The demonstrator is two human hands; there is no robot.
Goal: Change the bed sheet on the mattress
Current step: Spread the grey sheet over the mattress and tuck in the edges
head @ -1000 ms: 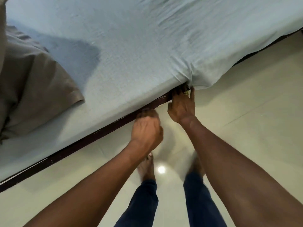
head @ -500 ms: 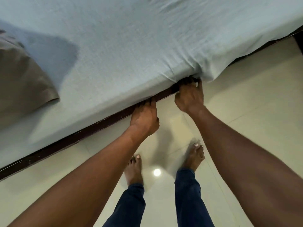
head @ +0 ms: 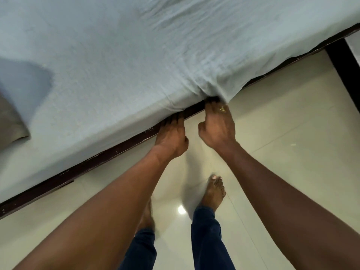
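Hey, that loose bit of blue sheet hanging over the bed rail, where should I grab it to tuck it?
Pinch the hanging flap by its lower hem, coming from the floor side, just right of the right hand. It droops free over the rail there; left of that hand the sheet lies tight, offering no slack.

One view only, head-worn and wide-angle. It looks forward and steeply down from a person standing at the bed's side. Close range: both forearms come in from the bottom edge, with the left hand (head: 171, 137) and right hand (head: 218, 125) near centre. The bed sheet (head: 136, 55) fills the upper half and the bed frame (head: 109, 154) runs diagonally across. The floor (head: 282, 133) and a bare foot (head: 214, 190) lie directly below the lens.
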